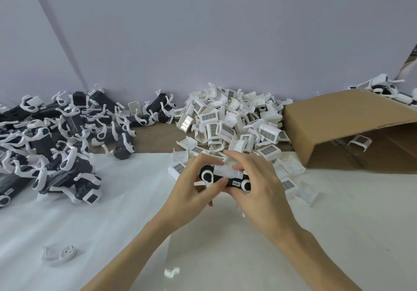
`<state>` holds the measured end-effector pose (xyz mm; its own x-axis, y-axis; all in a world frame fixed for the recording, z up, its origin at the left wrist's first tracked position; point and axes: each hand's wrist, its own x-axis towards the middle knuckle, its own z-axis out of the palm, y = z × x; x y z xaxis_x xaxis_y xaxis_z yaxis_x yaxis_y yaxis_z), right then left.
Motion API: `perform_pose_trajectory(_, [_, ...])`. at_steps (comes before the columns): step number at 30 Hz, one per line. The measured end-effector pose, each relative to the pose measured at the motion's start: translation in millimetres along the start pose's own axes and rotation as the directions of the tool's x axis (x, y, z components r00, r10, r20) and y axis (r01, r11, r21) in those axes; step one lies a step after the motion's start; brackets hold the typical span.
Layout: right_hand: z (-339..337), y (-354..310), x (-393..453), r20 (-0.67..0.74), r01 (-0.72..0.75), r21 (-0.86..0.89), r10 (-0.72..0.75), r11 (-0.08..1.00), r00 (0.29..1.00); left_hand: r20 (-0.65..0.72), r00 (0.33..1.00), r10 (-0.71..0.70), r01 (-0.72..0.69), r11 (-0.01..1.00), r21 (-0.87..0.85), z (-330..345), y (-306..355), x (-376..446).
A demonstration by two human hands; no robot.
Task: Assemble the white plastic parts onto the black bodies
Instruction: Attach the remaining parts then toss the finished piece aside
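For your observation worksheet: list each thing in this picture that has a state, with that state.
Black body: held in both hands.
White part: pressed on top of the body.
Left hand: gripping the body.
Right hand: gripping, fingers on the part.
Cardboard box: tipped on its side, open.

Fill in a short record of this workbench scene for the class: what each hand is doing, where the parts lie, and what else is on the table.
left hand: grips black body
right hand: presses white part onto the body
white parts pile: behind the hands, centre
bodies pile: left side
cardboard box: right, on its side, open
loose white piece: near left, alone
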<state>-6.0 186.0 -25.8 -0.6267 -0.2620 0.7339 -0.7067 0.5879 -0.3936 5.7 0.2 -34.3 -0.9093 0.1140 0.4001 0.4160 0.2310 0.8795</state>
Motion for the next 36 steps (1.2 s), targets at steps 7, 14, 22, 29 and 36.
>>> perform_pose_trajectory(7, [-20,11,5,0.604,-0.583,0.581,0.18,0.569,0.777,0.13,0.898,0.421,-0.437,0.813,0.385,-5,3,-3])
perform_pose_trajectory(14, [-17,23,5,0.466,-0.527,0.557,0.283,0.643,0.838,0.264,0.821,0.507,-0.553,0.588,0.591,-9,-2,-1])
perform_pose_trajectory(22, [-3,24,-3,0.056,-0.111,0.174,0.103,0.979,0.993,0.043,0.996,0.074,-0.083,0.962,0.262,-12,2,0])
perform_pose_trajectory(29, [-7,24,-5,0.094,-0.02,0.13,0.008,0.991,0.996,0.032,0.999,0.038,-0.041,0.994,0.102,-15,10,2])
perform_pose_trajectory(36, [-4,16,-5,0.101,-0.108,0.186,0.091,0.977,0.991,0.007,1.0,0.018,-0.018,0.997,0.074,-15,7,2])
